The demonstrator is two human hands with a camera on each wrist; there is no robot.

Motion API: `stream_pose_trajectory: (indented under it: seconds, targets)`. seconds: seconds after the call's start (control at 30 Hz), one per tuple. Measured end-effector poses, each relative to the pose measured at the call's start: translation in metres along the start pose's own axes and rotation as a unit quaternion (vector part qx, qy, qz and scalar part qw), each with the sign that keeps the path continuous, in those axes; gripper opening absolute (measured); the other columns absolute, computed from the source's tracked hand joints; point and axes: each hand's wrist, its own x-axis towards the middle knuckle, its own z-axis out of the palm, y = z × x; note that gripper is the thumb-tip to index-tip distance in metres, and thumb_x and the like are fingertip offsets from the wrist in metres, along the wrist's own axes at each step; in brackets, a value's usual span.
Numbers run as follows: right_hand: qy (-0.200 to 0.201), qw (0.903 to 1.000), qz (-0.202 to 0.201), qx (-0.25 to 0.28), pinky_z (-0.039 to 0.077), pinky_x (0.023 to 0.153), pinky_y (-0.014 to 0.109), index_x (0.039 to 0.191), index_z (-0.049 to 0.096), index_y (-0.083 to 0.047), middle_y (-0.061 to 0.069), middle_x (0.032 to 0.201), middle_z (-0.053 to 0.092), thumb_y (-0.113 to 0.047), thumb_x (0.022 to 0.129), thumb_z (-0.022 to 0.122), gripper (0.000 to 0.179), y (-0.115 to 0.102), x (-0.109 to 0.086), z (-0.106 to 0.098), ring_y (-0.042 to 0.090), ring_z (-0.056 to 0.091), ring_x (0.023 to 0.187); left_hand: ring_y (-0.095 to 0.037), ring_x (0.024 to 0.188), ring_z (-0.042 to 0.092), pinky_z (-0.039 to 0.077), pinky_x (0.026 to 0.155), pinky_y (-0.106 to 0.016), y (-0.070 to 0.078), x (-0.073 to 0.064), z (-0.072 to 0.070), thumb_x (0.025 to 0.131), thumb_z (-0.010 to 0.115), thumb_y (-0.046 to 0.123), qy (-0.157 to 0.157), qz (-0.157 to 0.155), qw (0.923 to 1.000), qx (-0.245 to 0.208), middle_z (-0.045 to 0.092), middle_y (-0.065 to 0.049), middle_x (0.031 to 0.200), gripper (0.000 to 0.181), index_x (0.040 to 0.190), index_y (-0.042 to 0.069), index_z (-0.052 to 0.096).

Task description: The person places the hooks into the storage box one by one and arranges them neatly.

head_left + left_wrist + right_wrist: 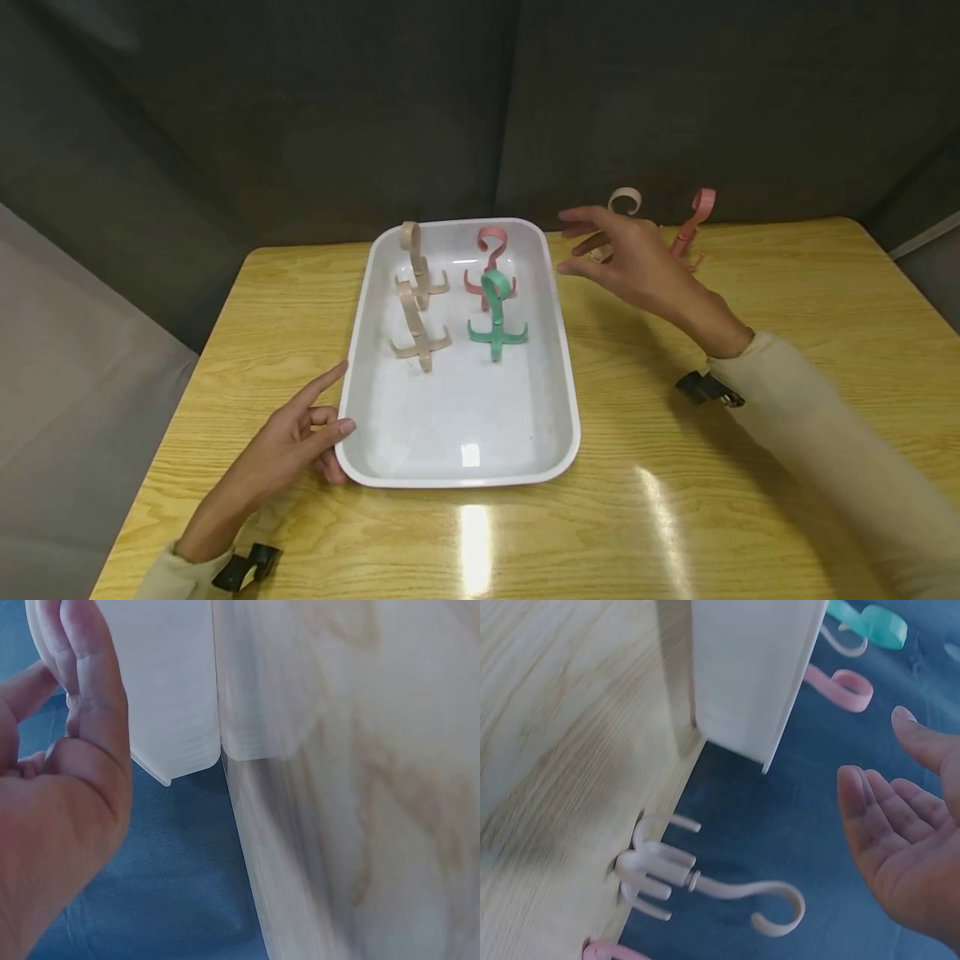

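A white tray [457, 417] holds several upright multi-prong hooks: two beige hooks [422, 340] on the left, a pink hook [491, 279] at the back and a green hook [497, 332] in front of it. My left hand [288, 437] rests at the tray's left rim, thumb and forefinger on the edge. To the right of the tray, my right hand [637, 258] hovers with fingers spread and nothing in them. Behind it stands another beige hook [660, 870], mostly hidden in the head view. A second pink hook [688, 229] stands just right of that.
The tray stands on a yellow wood-grain table [660, 467]. A dark curtain [375, 108] hangs along the table's far edge, and grey cloth [75, 375] lies to the left. Each wrist wears a small black camera mount [708, 389].
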Motion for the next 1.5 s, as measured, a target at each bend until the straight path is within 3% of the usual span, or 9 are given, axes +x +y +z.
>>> stream_pose_trajectory:
  seconds: [0.23, 0.43, 0.5, 0.57, 0.7, 0.87, 1.07, 1.3, 1.5]
  targets:
    - [0.024, 0.9995, 0.01, -0.015, 0.057, 0.076, 0.019, 0.14, 0.061, -0.001, 0.018, 0.123, 0.071, -0.007, 0.09, 0.083, 0.055, 0.013, 0.0, -0.007, 0.032, 0.075, 0.099, -0.026, 0.059, 0.071, 0.063, 0.056, -0.045, -0.001, 0.0, 0.0, 0.108, 0.057, 0.006, -0.001, 0.001, 1.0, -0.001, 0.062, -0.023, 0.083, 0.074, 0.168, 0.007, 0.012]
    - [0.036, 0.999, 0.022, -0.016, 0.043, 0.105, 0.057, 0.14, 0.062, -0.002, 0.018, 0.123, 0.071, -0.006, 0.09, 0.083, 0.055, 0.018, 0.0, -0.011, 0.035, 0.074, 0.101, -0.026, 0.059, 0.071, 0.063, 0.056, -0.045, -0.001, -0.001, 0.0, 0.108, 0.056, 0.006, -0.002, 0.004, 1.0, -0.002, 0.062, -0.025, 0.083, 0.074, 0.167, 0.006, 0.012]
    - [0.042, 0.9984, 0.027, -0.025, 0.045, 0.102, 0.048, 0.139, 0.062, -0.002, 0.018, 0.123, 0.071, -0.007, 0.09, 0.083, 0.054, 0.02, 0.0, -0.013, 0.035, 0.074, 0.102, -0.026, 0.059, 0.071, 0.063, 0.056, -0.045, -0.001, -0.001, 0.0, 0.108, 0.056, 0.006, -0.002, 0.006, 1.0, -0.001, 0.062, -0.024, 0.083, 0.074, 0.167, 0.006, 0.012]
    - [0.047, 0.9979, 0.031, -0.031, 0.053, 0.084, 0.029, 0.14, 0.061, -0.001, 0.018, 0.124, 0.071, -0.007, 0.091, 0.082, 0.053, 0.022, 0.001, -0.014, 0.034, 0.074, 0.102, -0.025, 0.059, 0.071, 0.063, 0.056, -0.045, 0.0, -0.001, 0.0, 0.108, 0.056, 0.005, -0.002, 0.008, 1.0, -0.001, 0.062, -0.023, 0.082, 0.074, 0.167, 0.006, 0.012]
    - [0.052, 0.9972, 0.047, -0.024, 0.045, 0.07, 0.008, 0.142, 0.06, 0.0, 0.022, 0.127, 0.068, -0.006, 0.092, 0.081, 0.055, 0.026, 0.003, -0.019, 0.04, 0.072, 0.104, -0.025, 0.059, 0.071, 0.063, 0.056, -0.044, -0.001, -0.001, 0.0, 0.108, 0.056, 0.005, -0.001, 0.009, 1.0, 0.001, 0.063, -0.019, 0.081, 0.074, 0.167, 0.005, 0.012]
    - [0.052, 0.9965, 0.063, -0.019, 0.056, 0.082, 0.027, 0.145, 0.056, 0.001, 0.026, 0.132, 0.064, -0.006, 0.091, 0.082, 0.06, 0.031, 0.005, -0.023, 0.045, 0.069, 0.108, -0.026, 0.059, 0.071, 0.063, 0.056, -0.043, -0.001, -0.001, 0.0, 0.108, 0.057, 0.006, 0.004, 0.004, 1.0, 0.005, 0.063, -0.018, 0.08, 0.074, 0.167, 0.007, 0.013]
    - [0.081, 0.9945, 0.064, -0.019, 0.046, 0.079, 0.01, 0.144, 0.057, 0.002, 0.027, 0.133, 0.063, -0.003, 0.091, 0.081, 0.058, 0.037, 0.006, -0.025, 0.048, 0.067, 0.108, -0.026, 0.059, 0.071, 0.063, 0.056, -0.043, -0.001, -0.001, 0.001, 0.108, 0.057, 0.006, 0.004, 0.003, 1.0, 0.005, 0.063, -0.018, 0.08, 0.074, 0.167, 0.007, 0.013]
    - [0.102, 0.9926, 0.055, -0.036, 0.048, 0.098, 0.056, 0.144, 0.057, 0.004, 0.024, 0.142, 0.057, -0.002, 0.093, 0.079, 0.056, 0.042, 0.007, -0.027, 0.046, 0.063, 0.109, -0.026, 0.059, 0.071, 0.063, 0.056, -0.044, -0.002, -0.001, 0.0, 0.108, 0.057, 0.005, 0.003, 0.007, 1.0, 0.004, 0.063, -0.019, 0.081, 0.074, 0.167, 0.007, 0.013]
    - [0.109, 0.9912, 0.064, -0.04, 0.041, 0.108, 0.057, 0.144, 0.056, 0.005, 0.027, 0.14, 0.057, -0.001, 0.093, 0.078, 0.056, 0.046, 0.008, -0.028, 0.048, 0.063, 0.108, -0.026, 0.059, 0.071, 0.064, 0.057, -0.044, -0.002, -0.001, 0.001, 0.108, 0.057, 0.005, 0.002, 0.006, 1.0, 0.003, 0.063, -0.018, 0.081, 0.074, 0.167, 0.007, 0.013]
